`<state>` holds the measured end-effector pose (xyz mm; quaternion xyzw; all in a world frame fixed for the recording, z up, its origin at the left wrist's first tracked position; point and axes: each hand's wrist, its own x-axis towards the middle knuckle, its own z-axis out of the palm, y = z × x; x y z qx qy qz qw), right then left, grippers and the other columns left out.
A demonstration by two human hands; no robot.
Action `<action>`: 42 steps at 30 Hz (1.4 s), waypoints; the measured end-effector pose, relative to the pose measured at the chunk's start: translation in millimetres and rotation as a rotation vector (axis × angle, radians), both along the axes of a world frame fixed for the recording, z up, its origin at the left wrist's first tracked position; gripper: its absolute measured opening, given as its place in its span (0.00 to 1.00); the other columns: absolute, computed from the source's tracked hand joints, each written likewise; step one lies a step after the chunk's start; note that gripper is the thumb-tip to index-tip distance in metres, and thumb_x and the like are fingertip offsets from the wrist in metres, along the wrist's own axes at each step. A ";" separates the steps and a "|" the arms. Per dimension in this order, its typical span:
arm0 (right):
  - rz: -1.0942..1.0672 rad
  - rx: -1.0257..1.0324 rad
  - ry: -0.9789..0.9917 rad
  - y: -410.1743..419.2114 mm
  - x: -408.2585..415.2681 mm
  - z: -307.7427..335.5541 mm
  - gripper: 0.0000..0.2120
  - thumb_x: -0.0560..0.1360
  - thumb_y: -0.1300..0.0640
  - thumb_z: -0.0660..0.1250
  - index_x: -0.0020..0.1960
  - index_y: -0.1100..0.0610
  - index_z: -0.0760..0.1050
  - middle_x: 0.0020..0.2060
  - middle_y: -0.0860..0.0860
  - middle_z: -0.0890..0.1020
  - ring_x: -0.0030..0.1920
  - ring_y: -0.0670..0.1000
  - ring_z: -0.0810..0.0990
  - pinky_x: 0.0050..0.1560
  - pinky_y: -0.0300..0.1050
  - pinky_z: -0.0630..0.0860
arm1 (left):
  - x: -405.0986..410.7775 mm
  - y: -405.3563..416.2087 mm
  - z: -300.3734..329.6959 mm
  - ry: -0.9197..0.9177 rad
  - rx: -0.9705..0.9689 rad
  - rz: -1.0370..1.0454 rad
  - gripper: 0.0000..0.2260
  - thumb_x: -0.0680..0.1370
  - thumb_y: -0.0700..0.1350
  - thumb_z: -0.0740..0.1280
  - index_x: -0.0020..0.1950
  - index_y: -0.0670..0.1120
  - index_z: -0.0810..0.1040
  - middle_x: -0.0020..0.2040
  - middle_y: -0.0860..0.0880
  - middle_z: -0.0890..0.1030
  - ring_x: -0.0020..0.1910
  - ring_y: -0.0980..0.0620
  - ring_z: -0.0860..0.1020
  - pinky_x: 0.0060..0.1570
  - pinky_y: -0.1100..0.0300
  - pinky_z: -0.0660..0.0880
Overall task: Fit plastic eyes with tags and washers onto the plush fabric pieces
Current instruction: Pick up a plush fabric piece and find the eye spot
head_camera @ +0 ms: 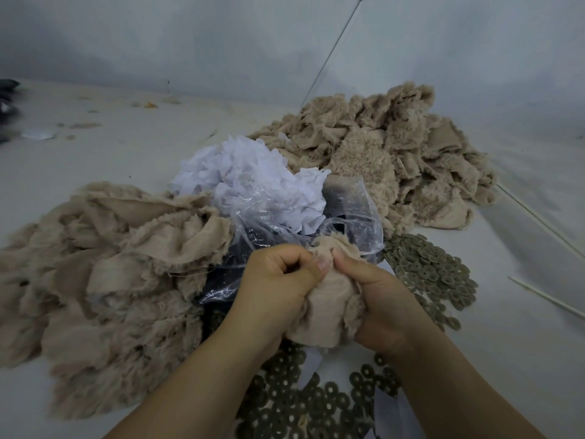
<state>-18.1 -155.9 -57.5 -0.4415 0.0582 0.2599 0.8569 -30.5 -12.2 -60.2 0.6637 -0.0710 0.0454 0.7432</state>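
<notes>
Beige plush piece: I see it held between both hands, low in the centre, smooth backing side toward me, fuzzy edges showing at its top and right.
Left hand: fingers curled tight, thumb pressed against the top of the piece; it grips the piece's left edge.
Right hand: fingers curled round the piece's right side, thumb pinching the fabric just beside the left thumb.
Thumb contact: I read both thumb tips as touching or nearly touching at the upper fold; I cannot tell whether an eye sits under them.
Washers: dark rings spread on the table to the right of the hands and below the wrists.
Tags: white scraps heaped behind the hands, partly inside a clear bag.
Left pile: plush pieces heaped left of the hands.
Far pile: more plush, behind and right of the tags.
Sticks: thin and pale, lying at the table's right edge.
</notes>
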 end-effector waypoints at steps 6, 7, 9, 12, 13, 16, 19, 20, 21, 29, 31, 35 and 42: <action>-0.480 -0.703 -0.447 -9.4 24.2 10.4 0.06 0.77 0.56 0.70 0.42 0.52 0.84 0.35 0.46 0.83 0.37 0.47 0.80 0.39 0.39 0.76 | -9.0 11.7 -10.4 -0.225 0.424 0.003 0.16 0.75 0.37 0.71 0.28 0.42 0.74 0.25 0.51 0.71 0.28 0.60 0.68 0.31 0.67 0.67; -0.474 -0.830 -0.607 -7.5 28.6 14.7 0.06 0.77 0.60 0.71 0.43 0.50 0.84 0.36 0.43 0.84 0.39 0.45 0.81 0.40 0.35 0.76 | -8.9 11.1 -11.4 -0.268 0.454 -0.011 0.15 0.75 0.38 0.71 0.29 0.39 0.72 0.26 0.48 0.71 0.28 0.59 0.68 0.31 0.66 0.66; -0.311 -0.985 -0.849 1.4 37.8 19.6 0.11 0.76 0.65 0.71 0.45 0.49 0.84 0.39 0.42 0.86 0.42 0.40 0.83 0.44 0.31 0.78 | -7.3 9.1 -12.8 -0.319 0.462 -0.015 0.15 0.73 0.39 0.69 0.29 0.37 0.69 0.28 0.42 0.71 0.28 0.55 0.67 0.30 0.61 0.65; 0.044 -1.073 -0.958 21.1 52.6 19.3 0.11 0.76 0.68 0.69 0.49 0.54 0.85 0.40 0.47 0.86 0.41 0.43 0.85 0.47 0.36 0.81 | -5.9 9.2 -15.4 -0.349 0.460 -0.027 0.14 0.72 0.40 0.68 0.30 0.36 0.70 0.28 0.41 0.71 0.28 0.51 0.68 0.30 0.59 0.65; 0.132 -1.114 -0.971 27.1 57.9 18.1 0.11 0.77 0.68 0.68 0.51 0.55 0.85 0.39 0.49 0.87 0.39 0.42 0.85 0.45 0.35 0.81 | -6.3 10.4 -15.9 -0.346 0.461 -0.038 0.14 0.72 0.40 0.68 0.30 0.36 0.70 0.28 0.42 0.72 0.28 0.51 0.68 0.30 0.62 0.65; 0.292 -1.348 -1.090 39.5 75.1 13.4 0.09 0.76 0.62 0.71 0.53 0.52 0.86 0.36 0.41 0.84 0.34 0.32 0.78 0.38 0.23 0.70 | -5.5 13.1 -17.1 -0.337 0.482 -0.046 0.15 0.73 0.38 0.70 0.30 0.37 0.69 0.28 0.45 0.71 0.28 0.57 0.67 0.30 0.68 0.64; 0.369 -1.492 -1.152 47.1 81.1 14.7 0.05 0.73 0.55 0.75 0.48 0.47 0.83 0.30 0.36 0.75 0.29 0.31 0.73 0.32 0.21 0.65 | -3.9 13.2 -17.4 -0.339 0.467 -0.054 0.16 0.73 0.35 0.70 0.29 0.36 0.68 0.27 0.44 0.70 0.28 0.59 0.66 0.30 0.67 0.63; 0.395 -1.497 -1.156 49.5 81.2 15.4 0.06 0.73 0.55 0.75 0.46 0.45 0.81 0.31 0.37 0.75 0.30 0.32 0.72 0.32 0.22 0.65 | -3.5 13.1 -17.5 -0.342 0.466 -0.055 0.16 0.73 0.34 0.69 0.29 0.36 0.68 0.27 0.43 0.70 0.28 0.59 0.67 0.30 0.67 0.63; 0.414 -1.479 -1.128 51.4 80.7 15.9 0.06 0.73 0.55 0.74 0.44 0.45 0.79 0.32 0.39 0.76 0.31 0.34 0.72 0.31 0.23 0.65 | -3.1 12.8 -17.8 -0.346 0.470 -0.053 0.16 0.73 0.34 0.69 0.28 0.36 0.68 0.27 0.43 0.70 0.29 0.58 0.67 0.31 0.68 0.64; 0.385 -1.453 -1.211 47.1 73.4 8.8 0.06 0.74 0.59 0.72 0.50 0.50 0.84 0.36 0.43 0.78 0.37 0.41 0.77 0.36 0.34 0.68 | -3.3 11.2 -20.8 -0.311 0.474 -0.068 0.17 0.75 0.36 0.70 0.28 0.36 0.68 0.26 0.42 0.70 0.28 0.58 0.66 0.29 0.65 0.63; 0.297 -1.381 -1.184 41.7 71.7 8.6 0.05 0.74 0.59 0.73 0.50 0.54 0.83 0.35 0.41 0.77 0.33 0.35 0.75 0.35 0.26 0.65 | -4.0 10.8 -19.2 -0.319 0.474 -0.060 0.17 0.75 0.37 0.70 0.29 0.36 0.68 0.27 0.41 0.70 0.27 0.57 0.66 0.29 0.64 0.63; -0.018 -1.193 -1.017 17.7 63.6 13.1 0.07 0.78 0.60 0.70 0.52 0.49 0.81 0.40 0.46 0.80 0.32 0.38 0.76 0.37 0.29 0.72 | -4.4 12.7 -17.0 -0.310 0.478 -0.027 0.13 0.75 0.37 0.70 0.31 0.37 0.74 0.29 0.42 0.74 0.28 0.51 0.71 0.31 0.63 0.67; -0.296 -0.859 -0.546 -34.7 34.5 23.8 0.10 0.80 0.62 0.65 0.47 0.52 0.83 0.29 0.47 0.79 0.30 0.43 0.77 0.35 0.36 0.76 | -4.5 9.5 -15.6 -0.155 0.293 0.103 0.12 0.76 0.38 0.70 0.32 0.43 0.79 0.30 0.46 0.77 0.30 0.58 0.72 0.32 0.66 0.70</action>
